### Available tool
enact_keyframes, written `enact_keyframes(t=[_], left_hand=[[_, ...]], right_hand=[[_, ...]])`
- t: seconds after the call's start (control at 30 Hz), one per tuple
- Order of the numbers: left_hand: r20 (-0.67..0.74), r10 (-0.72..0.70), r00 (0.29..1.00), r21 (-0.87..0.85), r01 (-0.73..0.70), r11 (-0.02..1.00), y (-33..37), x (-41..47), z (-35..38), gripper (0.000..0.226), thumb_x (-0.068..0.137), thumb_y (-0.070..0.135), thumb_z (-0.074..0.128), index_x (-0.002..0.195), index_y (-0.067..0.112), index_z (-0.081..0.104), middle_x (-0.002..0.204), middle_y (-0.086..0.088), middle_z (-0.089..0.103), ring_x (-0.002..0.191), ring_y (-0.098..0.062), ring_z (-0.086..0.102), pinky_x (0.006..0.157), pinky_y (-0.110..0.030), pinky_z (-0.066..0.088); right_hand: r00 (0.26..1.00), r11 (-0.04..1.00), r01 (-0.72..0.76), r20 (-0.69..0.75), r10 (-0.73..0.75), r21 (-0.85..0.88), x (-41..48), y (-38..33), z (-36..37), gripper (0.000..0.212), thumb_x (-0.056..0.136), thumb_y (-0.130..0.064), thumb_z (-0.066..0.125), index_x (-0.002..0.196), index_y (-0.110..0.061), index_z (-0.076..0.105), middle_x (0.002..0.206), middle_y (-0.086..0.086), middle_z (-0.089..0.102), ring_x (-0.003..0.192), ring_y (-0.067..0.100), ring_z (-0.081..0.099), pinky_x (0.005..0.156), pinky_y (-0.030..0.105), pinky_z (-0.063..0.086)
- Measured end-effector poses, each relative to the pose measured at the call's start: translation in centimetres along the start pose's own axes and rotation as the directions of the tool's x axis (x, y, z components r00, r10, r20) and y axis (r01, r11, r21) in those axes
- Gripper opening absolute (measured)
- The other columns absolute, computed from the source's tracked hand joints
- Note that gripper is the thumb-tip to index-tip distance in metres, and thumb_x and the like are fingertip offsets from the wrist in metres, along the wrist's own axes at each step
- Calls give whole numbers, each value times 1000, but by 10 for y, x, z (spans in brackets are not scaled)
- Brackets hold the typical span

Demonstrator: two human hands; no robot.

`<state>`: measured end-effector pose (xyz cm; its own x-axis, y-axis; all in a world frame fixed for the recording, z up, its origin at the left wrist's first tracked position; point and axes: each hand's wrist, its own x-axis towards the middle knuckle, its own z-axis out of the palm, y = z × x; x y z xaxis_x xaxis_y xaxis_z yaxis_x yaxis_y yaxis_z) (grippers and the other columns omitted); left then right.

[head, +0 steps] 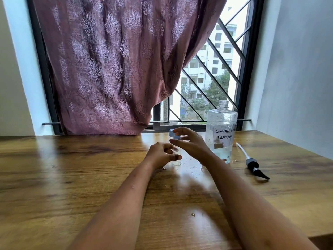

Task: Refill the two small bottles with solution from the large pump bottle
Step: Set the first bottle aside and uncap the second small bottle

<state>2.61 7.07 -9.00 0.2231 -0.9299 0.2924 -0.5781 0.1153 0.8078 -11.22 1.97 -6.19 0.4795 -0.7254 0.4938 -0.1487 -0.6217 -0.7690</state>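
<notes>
The draped fabric curtain [111,65] is dusty mauve, patterned all over with paler floral damask motifs. The wooden table [72,177] is warm honey-brown, streaked with darker grain. The large clear plastic bottle [221,123] carries a white label [224,137] with black handwritten capitals and a small tan patch below. The black pump head [253,166] has a white tube [242,150]. The small clear plastic bottle [175,150] has a pale blue cap [173,134]. The metal window grille [216,83] is black, in diagonal bars. The plain wall [302,69] is pale bluish-grey.
</notes>
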Motion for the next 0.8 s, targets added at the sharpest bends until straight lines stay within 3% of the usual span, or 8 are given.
enact_keyframes(t=[0.1,0.17,0.3,0.4,0.5,0.6,0.7,0.8], left_hand=[[-5,10,1000,17,-10,1000,1,-1,-1,31,69,31,81,97,20,70,81,8,65,80,-7,61,64,-16,44],[-4,10,1000,14,-10,1000,0,0,0,32,69,32,82,97,21,70,84,5,67,84,-10,63,70,-19,46],[3,2,1000,21,-3,1000,-1,0,0,32,70,31,81,98,21,70,87,4,68,87,-12,63,76,-23,48],[0,19,1000,49,-19,999,1,-1,-1,33,71,31,80,100,19,70,83,9,65,81,-7,60,67,-17,44],[-11,23,1000,64,-22,998,2,-2,-1,32,71,32,80,99,19,70,81,10,64,78,-5,59,63,-14,41],[-8,19,1000,62,-18,998,2,-2,-1,31,70,32,80,97,20,70,78,10,64,76,-3,59,63,-15,42],[6,17,1000,57,-17,998,2,-2,-1,30,71,32,80,96,21,70,80,8,65,80,-9,61,66,-19,44],[-2,20,1000,77,-20,997,1,-1,-1,25,71,32,80,91,24,67,78,9,62,77,-7,58,67,-21,41]], right_hand=[[997,995,43,-53,-48,-91,2,2,2,31,74,-21,77,101,-12,66,91,5,64,74,12,58,64,16,46],[999,998,14,-47,-16,-55,3,2,2,25,75,-14,75,99,-11,67,87,8,63,74,13,55,65,19,44],[999,997,-24,31,21,75,3,1,1,30,78,-6,66,104,-18,66,98,5,67,91,16,62,78,26,49],[1000,1000,-5,26,5,8,1,2,2,36,78,-17,72,112,-20,62,108,-2,62,96,13,59,69,14,47],[997,991,68,-35,-72,-117,2,3,4,35,75,-20,76,106,-12,64,98,-2,62,82,12,59,61,10,44],[998,992,55,-36,-59,-113,4,4,3,28,75,-14,75,102,-10,66,92,2,65,72,9,57,60,9,43],[1000,999,25,7,-24,-37,4,3,2,25,80,-10,68,105,-14,66,98,-1,65,84,11,60,69,17,46],[999,998,32,35,-30,-51,3,6,2,32,79,-21,72,110,-20,63,112,-3,63,100,14,59,79,21,47]])
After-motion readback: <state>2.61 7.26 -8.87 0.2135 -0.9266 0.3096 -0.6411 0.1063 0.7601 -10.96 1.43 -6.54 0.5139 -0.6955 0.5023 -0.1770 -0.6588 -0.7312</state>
